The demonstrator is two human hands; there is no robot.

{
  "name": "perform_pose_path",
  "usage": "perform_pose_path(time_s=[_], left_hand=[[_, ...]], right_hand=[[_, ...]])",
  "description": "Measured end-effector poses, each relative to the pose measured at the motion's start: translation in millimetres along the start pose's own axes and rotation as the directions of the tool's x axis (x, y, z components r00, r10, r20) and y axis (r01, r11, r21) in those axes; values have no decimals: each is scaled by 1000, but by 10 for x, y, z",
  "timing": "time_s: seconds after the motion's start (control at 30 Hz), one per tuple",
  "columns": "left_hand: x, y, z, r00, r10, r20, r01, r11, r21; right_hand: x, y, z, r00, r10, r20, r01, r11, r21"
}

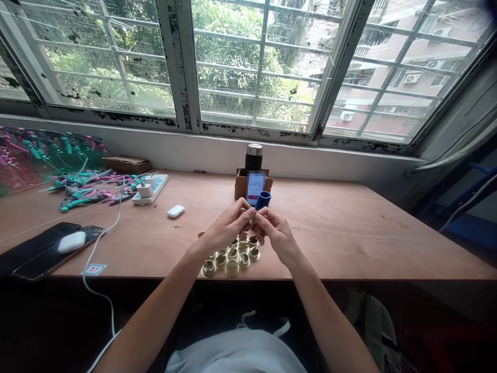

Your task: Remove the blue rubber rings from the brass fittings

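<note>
My left hand (232,224) and my right hand (275,230) meet above the table, fingertips pinched together. Between them is something small that I cannot make out, mostly hidden by the fingers. Just behind the fingertips rises a dark blue ribbed cylinder (263,199) with a round open top; whether a hand touches it cannot be told. Below and in front of my hands lie several round gold-coloured metal pieces (232,267), grouped near the table's front edge. Part of that group is covered by my left hand and wrist.
On the wooden table (330,228), a lit phone (256,187) leans against a cardboard box (240,185) with a black bottle (254,158) behind. Leftward are a white earbud case (176,211), a power strip (157,189), a white cable (101,238), teal and pink pliers (83,199) and dark phones (42,248).
</note>
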State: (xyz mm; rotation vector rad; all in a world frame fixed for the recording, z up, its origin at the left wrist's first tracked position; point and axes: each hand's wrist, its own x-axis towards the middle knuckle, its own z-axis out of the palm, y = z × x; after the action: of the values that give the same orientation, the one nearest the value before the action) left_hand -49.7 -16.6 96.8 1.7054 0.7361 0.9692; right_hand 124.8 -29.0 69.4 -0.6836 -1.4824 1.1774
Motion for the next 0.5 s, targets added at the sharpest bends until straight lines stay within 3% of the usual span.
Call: perform_pose_path(time_s=[0.5], left_hand=[[-31,28,25,971,237,-42,-224,954,200]], right_hand=[[-58,5,136,995,98,32,-103,941,324]])
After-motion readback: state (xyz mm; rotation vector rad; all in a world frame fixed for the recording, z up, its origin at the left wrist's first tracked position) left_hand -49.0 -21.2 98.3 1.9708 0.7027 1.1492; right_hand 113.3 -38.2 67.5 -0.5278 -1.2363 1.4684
